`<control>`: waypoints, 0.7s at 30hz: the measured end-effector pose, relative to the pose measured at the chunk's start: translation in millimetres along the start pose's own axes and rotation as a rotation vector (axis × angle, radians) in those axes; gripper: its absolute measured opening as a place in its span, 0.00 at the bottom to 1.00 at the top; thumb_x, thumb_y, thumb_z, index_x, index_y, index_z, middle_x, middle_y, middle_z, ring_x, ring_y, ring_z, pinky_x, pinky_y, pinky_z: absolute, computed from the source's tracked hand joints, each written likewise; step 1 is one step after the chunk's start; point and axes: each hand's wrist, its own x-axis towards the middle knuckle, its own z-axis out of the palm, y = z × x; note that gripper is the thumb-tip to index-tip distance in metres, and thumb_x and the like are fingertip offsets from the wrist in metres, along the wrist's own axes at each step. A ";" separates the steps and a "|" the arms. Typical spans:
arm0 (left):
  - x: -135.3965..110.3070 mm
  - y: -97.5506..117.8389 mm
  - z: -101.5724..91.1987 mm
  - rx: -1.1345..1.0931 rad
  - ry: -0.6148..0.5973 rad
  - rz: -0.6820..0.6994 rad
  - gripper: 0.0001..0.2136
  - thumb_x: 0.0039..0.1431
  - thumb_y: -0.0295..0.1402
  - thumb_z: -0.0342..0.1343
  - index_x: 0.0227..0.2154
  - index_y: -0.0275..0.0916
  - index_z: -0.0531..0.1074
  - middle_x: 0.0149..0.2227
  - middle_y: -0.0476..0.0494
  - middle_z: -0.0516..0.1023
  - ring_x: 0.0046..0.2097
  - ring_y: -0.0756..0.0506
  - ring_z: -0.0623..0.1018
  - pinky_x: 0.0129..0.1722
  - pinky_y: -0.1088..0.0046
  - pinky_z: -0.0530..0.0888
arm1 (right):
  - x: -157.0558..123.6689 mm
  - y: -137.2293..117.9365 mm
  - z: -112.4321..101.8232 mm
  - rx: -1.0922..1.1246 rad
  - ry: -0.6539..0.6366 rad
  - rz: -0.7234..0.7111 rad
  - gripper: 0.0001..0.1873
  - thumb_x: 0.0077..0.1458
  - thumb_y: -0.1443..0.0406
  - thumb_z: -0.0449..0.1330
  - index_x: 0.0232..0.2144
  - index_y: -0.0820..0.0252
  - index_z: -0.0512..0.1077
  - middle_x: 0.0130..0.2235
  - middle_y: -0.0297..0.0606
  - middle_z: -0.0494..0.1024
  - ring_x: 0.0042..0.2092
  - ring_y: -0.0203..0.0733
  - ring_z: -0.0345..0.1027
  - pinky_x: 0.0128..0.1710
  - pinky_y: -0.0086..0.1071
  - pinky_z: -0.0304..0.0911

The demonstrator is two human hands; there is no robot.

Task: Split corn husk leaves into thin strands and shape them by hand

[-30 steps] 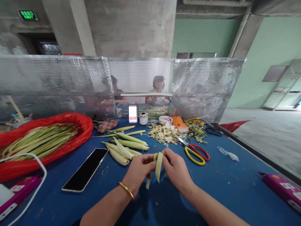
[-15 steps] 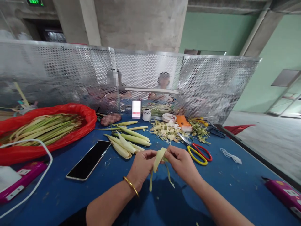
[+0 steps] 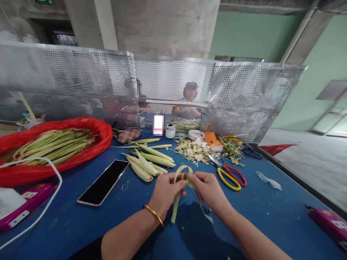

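Between my two hands a pale green strip of husk or leaf [image 3: 183,169] arches in a loop, its loose ends hanging down over the blue table. My left hand [image 3: 166,189], with a gold bangle at the wrist, pinches the strip on one side. Thumb and fingers of my right hand [image 3: 207,186] close on it at the other side, close to the left fingertips. Just beyond lie several pale corn husks [image 3: 148,166]. Scissors [image 3: 229,176] with red and yellow handles rest to the right of my right hand.
A black phone [image 3: 104,182] lies left, near a red bag [image 3: 100,139] of long green stalks. Behind are husk scraps [image 3: 192,151], a tape roll [image 3: 196,135] and a white jar [image 3: 170,131]. Purple power strips [image 3: 329,222] flank the table. A perforated metal screen [image 3: 168,79] stands behind; people sit beyond it.
The strip, earlier folded flat and wide between my fingers, now stands up as an open, narrow loop. Both hands stay close together in nearly the same place.
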 end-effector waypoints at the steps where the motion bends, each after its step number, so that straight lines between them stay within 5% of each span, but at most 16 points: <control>1: -0.1 -1.0 0.2 -0.017 0.025 0.005 0.11 0.40 0.32 0.64 0.29 0.33 0.80 0.22 0.48 0.76 0.20 0.54 0.70 0.18 0.80 0.60 | -0.5 -0.5 -0.1 -0.020 0.011 -0.009 0.24 0.55 0.52 0.53 0.14 0.55 0.55 0.10 0.24 0.56 0.13 0.30 0.50 0.14 0.25 0.48; 5: 0.9 -1.3 -0.8 -0.068 0.113 0.015 0.10 0.38 0.32 0.64 0.28 0.34 0.79 0.22 0.49 0.76 0.19 0.55 0.68 0.18 0.80 0.58 | -1.4 -4.1 -4.7 -0.067 0.000 -0.082 0.18 0.55 0.55 0.56 0.19 0.56 0.59 0.13 0.23 0.61 0.15 0.30 0.53 0.16 0.24 0.51; 10: 5.3 5.1 -7.7 -0.082 0.135 0.003 0.11 0.37 0.32 0.65 0.28 0.34 0.79 0.21 0.50 0.76 0.21 0.54 0.71 0.20 0.80 0.60 | -2.0 -16.1 -23.2 0.231 -0.267 -0.056 0.13 0.52 0.58 0.60 0.37 0.57 0.65 0.22 0.26 0.72 0.18 0.31 0.62 0.19 0.25 0.59; 15: 9.8 9.3 -13.2 -0.123 0.109 0.009 0.11 0.37 0.31 0.66 0.29 0.34 0.78 0.25 0.48 0.79 0.27 0.51 0.76 0.29 0.78 0.69 | -2.8 -22.2 -38.9 0.341 -0.508 -0.083 0.10 0.54 0.60 0.60 0.35 0.59 0.77 0.35 0.37 0.80 0.29 0.35 0.73 0.37 0.33 0.68; 18: 11.6 8.2 -13.9 -0.138 0.094 0.038 0.11 0.36 0.30 0.66 0.26 0.34 0.77 0.24 0.49 0.78 0.26 0.51 0.75 0.32 0.76 0.71 | -1.8 -19.4 -35.8 0.352 -0.470 -0.131 0.08 0.51 0.62 0.63 0.34 0.58 0.79 0.34 0.36 0.80 0.31 0.37 0.73 0.37 0.34 0.68; 21: 11.9 5.7 -13.3 -0.154 0.097 0.030 0.11 0.35 0.30 0.67 0.26 0.34 0.76 0.25 0.48 0.79 0.27 0.49 0.77 0.32 0.75 0.72 | -0.2 -15.9 -28.6 0.243 -0.231 -0.258 0.07 0.49 0.61 0.65 0.29 0.58 0.80 0.25 0.34 0.76 0.24 0.36 0.67 0.27 0.31 0.65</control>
